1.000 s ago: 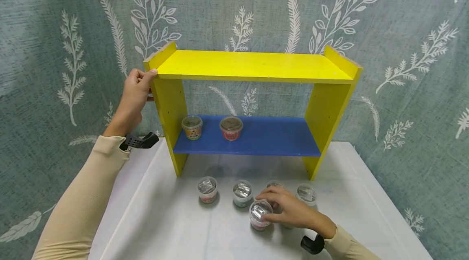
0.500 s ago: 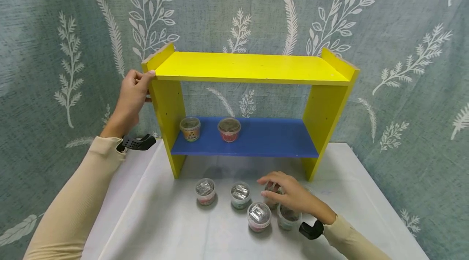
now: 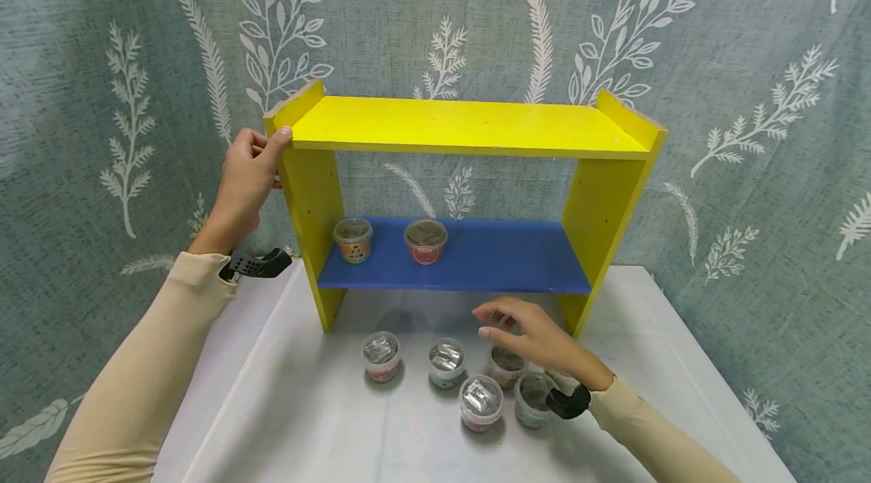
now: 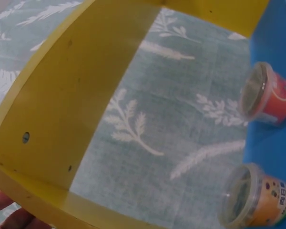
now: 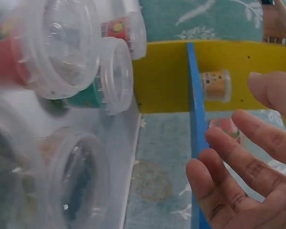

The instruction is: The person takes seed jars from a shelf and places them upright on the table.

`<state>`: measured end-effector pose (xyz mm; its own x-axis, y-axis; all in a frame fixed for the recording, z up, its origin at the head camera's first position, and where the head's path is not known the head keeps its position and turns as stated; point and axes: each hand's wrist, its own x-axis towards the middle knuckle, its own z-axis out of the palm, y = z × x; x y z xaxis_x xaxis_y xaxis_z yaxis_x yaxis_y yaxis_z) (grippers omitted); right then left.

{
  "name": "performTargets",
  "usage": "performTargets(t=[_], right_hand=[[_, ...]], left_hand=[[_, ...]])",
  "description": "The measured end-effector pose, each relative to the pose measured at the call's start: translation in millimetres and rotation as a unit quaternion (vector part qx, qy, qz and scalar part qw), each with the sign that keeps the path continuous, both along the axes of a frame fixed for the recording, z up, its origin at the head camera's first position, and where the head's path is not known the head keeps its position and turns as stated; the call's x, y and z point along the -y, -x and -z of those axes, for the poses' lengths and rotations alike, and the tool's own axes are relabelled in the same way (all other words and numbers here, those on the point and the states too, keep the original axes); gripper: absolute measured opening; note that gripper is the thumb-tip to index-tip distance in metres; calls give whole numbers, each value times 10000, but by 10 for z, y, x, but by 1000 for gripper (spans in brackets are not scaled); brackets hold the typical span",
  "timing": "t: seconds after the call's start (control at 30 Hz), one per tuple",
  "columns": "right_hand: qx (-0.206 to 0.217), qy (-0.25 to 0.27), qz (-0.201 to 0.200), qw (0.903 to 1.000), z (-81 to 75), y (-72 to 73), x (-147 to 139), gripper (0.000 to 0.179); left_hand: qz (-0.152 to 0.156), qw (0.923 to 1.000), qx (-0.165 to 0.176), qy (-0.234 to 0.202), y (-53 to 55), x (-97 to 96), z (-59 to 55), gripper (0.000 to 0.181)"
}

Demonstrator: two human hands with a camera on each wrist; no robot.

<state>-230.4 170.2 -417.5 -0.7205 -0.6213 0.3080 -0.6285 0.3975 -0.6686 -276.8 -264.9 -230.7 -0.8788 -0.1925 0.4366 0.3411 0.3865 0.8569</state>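
Observation:
My left hand (image 3: 245, 173) grips the upper left corner of a yellow shelf unit (image 3: 469, 124), thumb on the front edge; in the left wrist view only some fingers (image 4: 16, 220) show beside the panel. My right hand (image 3: 531, 332) hovers with loosely bent fingers and nothing in them, in front of the blue shelf board (image 3: 503, 256). Under and around it on the table stand lidded plastic cups: a brownish cup (image 3: 507, 368), a clear-sided cup (image 3: 533, 400) partly behind the wristband, and a pink cup (image 3: 481, 404) with a silvery top. In the right wrist view, the open fingers overlap the blue board.
On the blue board stand an orange-labelled cup (image 3: 354, 241) at the left and a red cup (image 3: 426, 243) beside it. Farther left on the white table (image 3: 306, 415) are a pink-bottomed cup (image 3: 381, 357) and a greenish cup (image 3: 447, 363). A patterned curtain (image 3: 435, 14) hangs behind.
My right hand has left the silvery-topped pink cup and the brownish cup, moving up and away toward the shelf, empty. The left hand keeps its place on the shelf unit.

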Motion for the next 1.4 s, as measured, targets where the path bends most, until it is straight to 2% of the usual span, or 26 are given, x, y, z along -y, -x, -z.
performTargets(t=[0.3,0.47,0.93,1.23,1.4], right_hand=[[359,265,130,9989,-132,153,126,31],[522,379,179,9978,-180,238,220,38],[678,582,394,9952,-282,421,458,51],[800,694,831,9909,-314,497,563,59],[845,740,1035,9883,-336,572,626,69]], left_hand=[[215,9997,114,-50,-7,21,-38,38],[267,9994,151,-131,-45,22,-26,40],[161,9995,84,-241,-44,7,9,39],[145,9995,59,-267,-55,-37,-5,41],[151,9995,88,-245,-54,-43,-10,43]])
